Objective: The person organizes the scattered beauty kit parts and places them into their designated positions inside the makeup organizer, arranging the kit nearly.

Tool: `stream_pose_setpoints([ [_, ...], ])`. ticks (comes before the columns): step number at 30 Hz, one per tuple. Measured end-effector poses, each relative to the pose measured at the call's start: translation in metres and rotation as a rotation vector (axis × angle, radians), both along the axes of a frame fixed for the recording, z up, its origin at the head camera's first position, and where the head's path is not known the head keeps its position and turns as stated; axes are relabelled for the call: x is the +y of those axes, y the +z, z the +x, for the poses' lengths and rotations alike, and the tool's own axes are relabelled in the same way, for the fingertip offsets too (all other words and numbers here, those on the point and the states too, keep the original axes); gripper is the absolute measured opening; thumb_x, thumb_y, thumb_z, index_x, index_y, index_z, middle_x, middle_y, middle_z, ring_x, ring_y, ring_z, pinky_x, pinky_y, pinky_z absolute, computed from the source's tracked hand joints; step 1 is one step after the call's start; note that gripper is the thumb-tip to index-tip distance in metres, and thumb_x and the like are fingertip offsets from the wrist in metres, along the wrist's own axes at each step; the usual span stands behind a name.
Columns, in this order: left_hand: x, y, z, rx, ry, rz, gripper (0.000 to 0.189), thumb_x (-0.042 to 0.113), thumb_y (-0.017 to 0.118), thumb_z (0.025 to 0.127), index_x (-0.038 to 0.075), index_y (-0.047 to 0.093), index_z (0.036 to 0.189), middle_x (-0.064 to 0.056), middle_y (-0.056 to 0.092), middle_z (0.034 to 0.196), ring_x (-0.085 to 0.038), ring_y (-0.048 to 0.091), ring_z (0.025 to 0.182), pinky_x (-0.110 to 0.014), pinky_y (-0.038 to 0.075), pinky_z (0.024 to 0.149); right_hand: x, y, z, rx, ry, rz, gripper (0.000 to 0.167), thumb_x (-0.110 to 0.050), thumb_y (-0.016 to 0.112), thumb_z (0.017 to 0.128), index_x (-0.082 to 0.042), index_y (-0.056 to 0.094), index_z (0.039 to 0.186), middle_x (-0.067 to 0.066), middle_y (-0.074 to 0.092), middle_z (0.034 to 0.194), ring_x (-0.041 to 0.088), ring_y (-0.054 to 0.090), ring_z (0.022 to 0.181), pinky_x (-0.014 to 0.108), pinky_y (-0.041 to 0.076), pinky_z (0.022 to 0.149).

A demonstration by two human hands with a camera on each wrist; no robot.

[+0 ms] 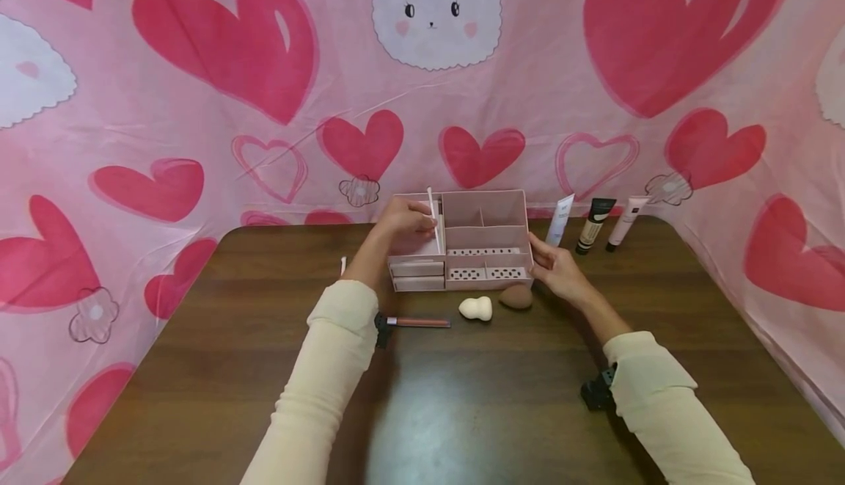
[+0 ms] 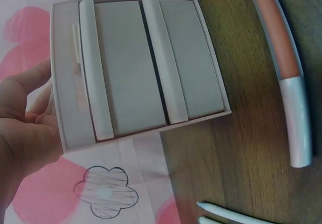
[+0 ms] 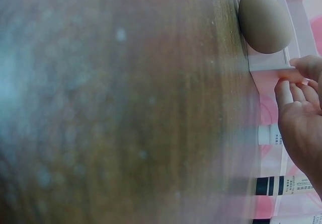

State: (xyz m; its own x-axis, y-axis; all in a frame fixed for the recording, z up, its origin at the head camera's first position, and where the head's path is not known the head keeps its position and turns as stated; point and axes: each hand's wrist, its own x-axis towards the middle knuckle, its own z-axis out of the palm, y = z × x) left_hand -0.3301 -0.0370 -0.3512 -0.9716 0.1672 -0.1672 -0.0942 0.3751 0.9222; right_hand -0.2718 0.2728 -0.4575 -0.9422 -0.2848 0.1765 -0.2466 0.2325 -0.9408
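Observation:
A pale pink makeup organizer (image 1: 488,236) stands at the table's back, with two small drawers (image 2: 126,68) low on its left. Over its upper left compartment, my left hand (image 1: 404,219) pinches a slim white stick (image 1: 431,200), held nearly upright; its kind cannot be made out. My right hand (image 1: 557,271) grips the organizer's right side wall, thumb at the front edge and fingers along the outside (image 3: 302,118). Close in front of that corner lies a brown egg-shaped makeup sponge (image 1: 516,296), beside a cream makeup sponge (image 1: 476,309).
Three tubes stand right of the organizer: a white one (image 1: 560,219), a black and beige one (image 1: 595,225) and a pink one (image 1: 627,224). A lip gloss tube (image 1: 421,322) lies in front. Slim white sticks (image 2: 236,214) lie at the left. A heart-print cloth hangs behind.

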Motion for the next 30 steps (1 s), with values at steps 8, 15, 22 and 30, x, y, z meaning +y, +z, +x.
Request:
stream_pose_setpoints([
  [8, 0.0047, -0.0039, -0.0036, -0.021, -0.009, -0.047, 0.031, -0.005, 0.069, 0.087, -0.015, 0.068, 0.117, -0.007, 0.068, 0.072, -0.003, 0.058, 0.05, -0.014, 0.054, 0.056, -0.0002, 0.0001, -0.0005, 0.0, 0.009, -0.011, 0.07, 0.021, 0.046, 0.091, 0.015, 0.017, 0.154, 0.034, 0.016, 0.162, 0.052, 0.022, 0.145, 0.009, 0.042, 0.1],
  [15, 0.0079, -0.0036, -0.004, -0.056, 0.009, -0.035, 0.029, -0.006, 0.067, 0.088, -0.015, 0.069, 0.115, 0.002, 0.06, 0.058, -0.005, 0.059, 0.049, -0.016, 0.052, 0.052, 0.0006, -0.0001, -0.0002, 0.004, 0.009, -0.01, 0.069, 0.021, 0.046, 0.091, 0.015, 0.018, 0.154, 0.034, 0.016, 0.162, 0.052, 0.022, 0.145, 0.009, 0.042, 0.101],
  [22, 0.0086, -0.0015, -0.003, -0.096, 0.017, 0.011, 0.027, -0.008, 0.066, 0.088, -0.017, 0.067, 0.114, 0.001, 0.059, 0.056, -0.006, 0.059, 0.048, -0.017, 0.052, 0.05, 0.0006, 0.0003, -0.0004, 0.001, 0.011, -0.011, 0.069, 0.021, 0.046, 0.092, 0.015, 0.017, 0.154, 0.034, 0.015, 0.162, 0.051, 0.021, 0.146, 0.01, 0.042, 0.102],
  [30, 0.0095, -0.0035, -0.0018, -0.113, 0.028, 0.022, 0.027, -0.008, 0.064, 0.089, -0.018, 0.067, 0.114, 0.002, 0.058, 0.056, -0.005, 0.056, 0.048, -0.015, 0.051, 0.051, 0.0006, -0.0005, 0.0005, 0.001, 0.015, -0.015, 0.069, 0.021, 0.046, 0.091, 0.015, 0.016, 0.154, 0.035, 0.016, 0.161, 0.052, 0.022, 0.145, 0.01, 0.043, 0.1],
])
